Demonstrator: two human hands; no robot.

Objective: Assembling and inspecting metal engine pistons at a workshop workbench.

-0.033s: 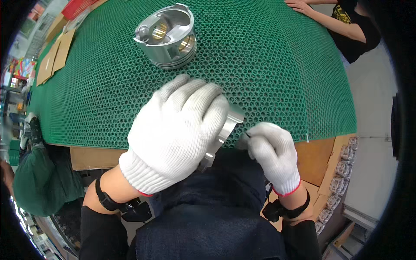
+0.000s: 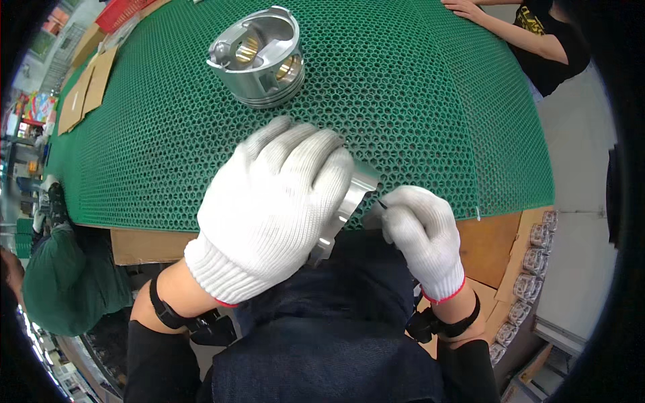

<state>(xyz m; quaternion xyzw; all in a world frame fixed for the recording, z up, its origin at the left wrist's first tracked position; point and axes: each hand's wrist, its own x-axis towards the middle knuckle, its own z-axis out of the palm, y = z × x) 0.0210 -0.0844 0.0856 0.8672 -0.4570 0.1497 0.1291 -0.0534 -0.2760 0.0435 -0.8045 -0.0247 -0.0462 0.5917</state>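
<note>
My left hand [image 2: 269, 208], in a white knitted glove, is closed over a silvery metal piston [image 2: 356, 191] near the close edge of the green mat. Most of that part is hidden beneath the palm; only its right side shows, with a curved edge and notches. Just right of it, my gloved right hand [image 2: 420, 232] is closed, fingers curled in a pinch. Its fingertips look dark, and a small dark tip pokes out between them; what it belongs to cannot be made out. Beyond my left hand another piston [image 2: 262, 60] stands skirt up, with brass-coloured bushings in its pin holes.
A green honeycomb mat [image 2: 403, 101] covers the table. Flattened cardboard [image 2: 84, 94] and a red basket [image 2: 117, 13] lie at the far left. Several wrapped pistons [image 2: 527, 287] line the right side. One person [image 2: 544, 40] is at the far right, another [image 2: 74, 282] at the left.
My right hand has shifted very slightly away from me, still pinched. The left hand keeps its hold on the piston.
</note>
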